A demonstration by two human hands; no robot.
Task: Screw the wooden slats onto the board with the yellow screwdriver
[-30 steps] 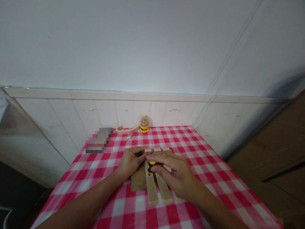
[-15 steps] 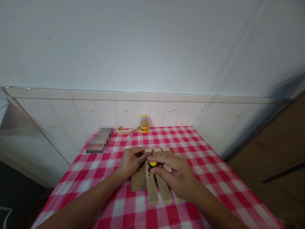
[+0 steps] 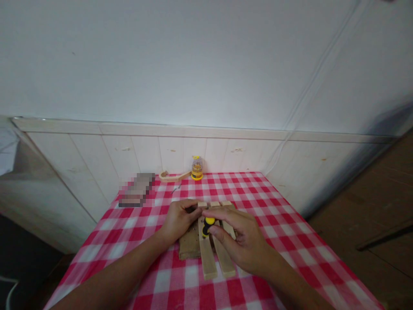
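My right hand (image 3: 247,239) is closed on a short black-and-yellow screwdriver (image 3: 208,225), held with thumb and fingers. The tool stands tilted over the leftmost wooden slat (image 3: 208,260), its lower end at the slat's surface. My left hand (image 3: 180,219) grips the far part of that same slat, thumb and fingers near its edge; the fingertips are partly hidden. Beside it lies a second slat (image 3: 224,258), and a third is partly covered by my right hand. The slats rest across a brown board (image 3: 189,246) with small holes.
On the red-and-white checked tablecloth (image 3: 161,275), a clear bit case with a yellow base (image 3: 197,168) stands by the wall. Left of it lies a hooked wooden piece (image 3: 172,177). A small thin metal item (image 3: 176,188) and a blurred-out flat object (image 3: 138,190) are nearby.
The screwdriver's handle has tilted slightly to the right, and my right hand has shifted a little with it. My left hand keeps its place on the slat. The view has moved slightly.
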